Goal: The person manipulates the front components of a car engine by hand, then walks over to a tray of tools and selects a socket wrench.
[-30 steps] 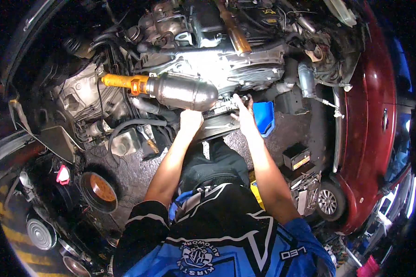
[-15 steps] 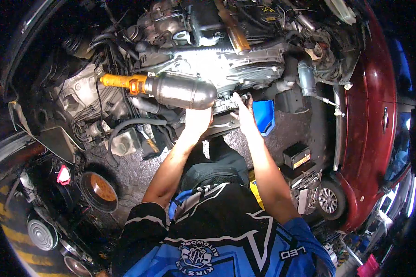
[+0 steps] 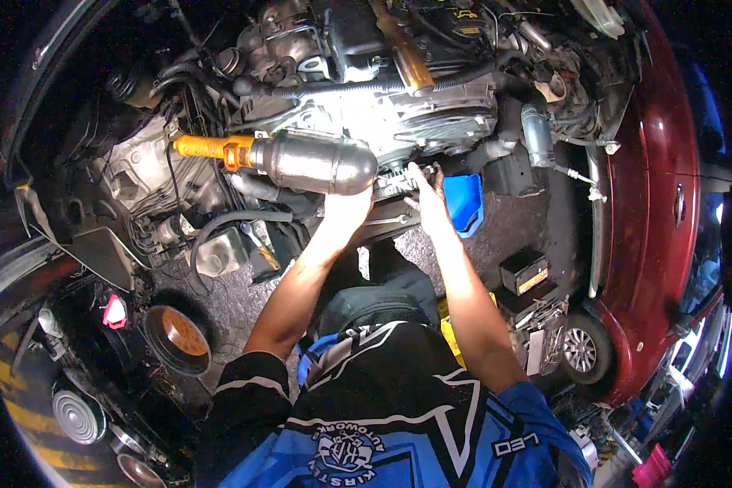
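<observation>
A person in a blue and black jersey [image 3: 398, 423] leans over a car's open engine bay. Both bare forearms reach forward. The left hand [image 3: 348, 207] presses up beneath a silver, bullet-shaped exhaust canister [image 3: 317, 163]; its grip cannot be made out. The right hand [image 3: 425, 189], fingers extended, touches the engine's lower edge [image 3: 394, 183], beside a blue container [image 3: 465, 202]. Beyond lies the grey engine block [image 3: 398, 106].

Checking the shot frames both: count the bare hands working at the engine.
2. The left hand is under the silver cylinder; the right hand is beside it, fingers at the engine's lower edge. None seem hidden.
</observation>
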Demonstrator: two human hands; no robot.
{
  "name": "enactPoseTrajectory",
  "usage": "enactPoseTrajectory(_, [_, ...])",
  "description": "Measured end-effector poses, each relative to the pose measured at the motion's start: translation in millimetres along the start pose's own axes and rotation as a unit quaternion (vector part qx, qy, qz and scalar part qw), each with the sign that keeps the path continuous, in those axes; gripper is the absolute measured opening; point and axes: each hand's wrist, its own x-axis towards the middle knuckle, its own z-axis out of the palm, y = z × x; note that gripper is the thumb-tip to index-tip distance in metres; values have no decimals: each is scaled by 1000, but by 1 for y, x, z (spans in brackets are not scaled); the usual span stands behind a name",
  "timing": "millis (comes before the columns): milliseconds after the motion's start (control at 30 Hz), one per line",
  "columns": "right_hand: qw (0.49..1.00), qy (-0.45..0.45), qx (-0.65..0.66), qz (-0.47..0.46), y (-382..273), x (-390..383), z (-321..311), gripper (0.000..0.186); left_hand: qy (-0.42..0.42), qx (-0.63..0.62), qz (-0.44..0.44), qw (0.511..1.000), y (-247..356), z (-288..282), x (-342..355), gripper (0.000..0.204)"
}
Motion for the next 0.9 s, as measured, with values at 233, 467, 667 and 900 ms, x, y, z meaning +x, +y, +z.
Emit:
enactPoseTrajectory(233, [999, 37, -32, -16, 4, -5, 1, 91, 75, 185, 93, 975, -17, -6, -8, 19])
enactPoseTrajectory(467, [996, 76, -19, 43, 9, 5, -6, 84, -29, 276, 54, 959, -69, 75, -42, 20])
enactPoseTrajectory(667, [1000, 1, 0, -12, 17, 8, 33, 72, -119, 174, 6, 977, -136, 127, -61, 52])
enactPoseTrajectory(900, [993, 29, 115, -6, 29, 26, -15, 67, -79, 33, -9, 996, -101, 102, -44, 32])
